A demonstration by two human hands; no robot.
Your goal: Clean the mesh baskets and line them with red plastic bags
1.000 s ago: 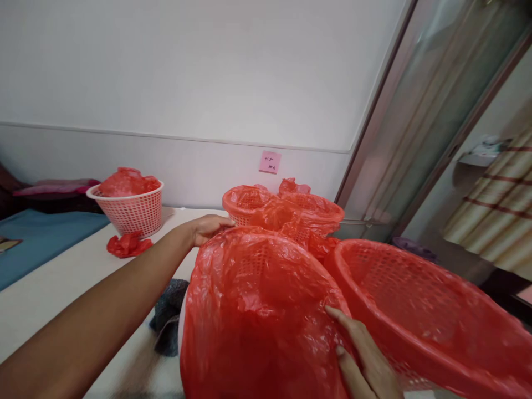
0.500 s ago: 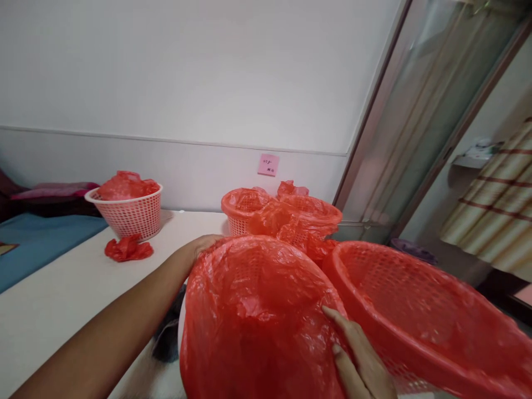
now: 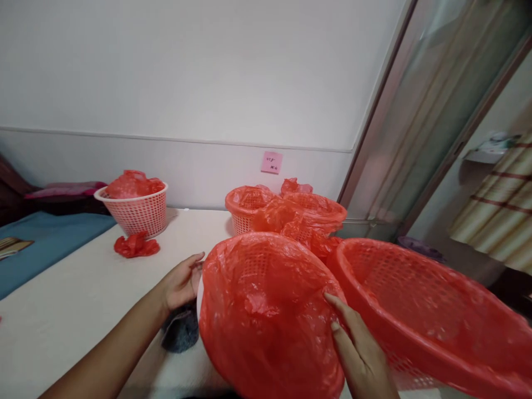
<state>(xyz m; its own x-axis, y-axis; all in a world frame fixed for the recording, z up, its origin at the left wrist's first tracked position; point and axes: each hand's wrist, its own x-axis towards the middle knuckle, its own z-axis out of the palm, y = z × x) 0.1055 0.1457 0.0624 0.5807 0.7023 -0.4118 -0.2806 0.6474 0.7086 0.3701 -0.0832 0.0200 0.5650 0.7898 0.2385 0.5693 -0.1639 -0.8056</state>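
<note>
A plastic basket lined with a thin red plastic bag (image 3: 266,327) is tilted with its mouth facing me, and a bit of white rim shows at its left. My right hand (image 3: 361,349) grips the right edge, two fingertips lying on the bag inside the rim. At the left edge is my left hand (image 3: 183,282), open with its thumb raised; its other fingers are partly hidden behind the basket. Under that hand lies a dark grey cloth-like item (image 3: 182,332).
A large red-lined basket (image 3: 415,299) stands close on the right. Smaller red-lined baskets (image 3: 245,213) sit behind, by the wall. Farther left are a white basket (image 3: 137,213) with red plastic inside and a crumpled red bag (image 3: 136,245), all on a whitish tabletop (image 3: 83,310).
My left hand has come down from the upper left rim to the left side, its thumb now away from the rim. The right hand keeps its place on the right edge.
</note>
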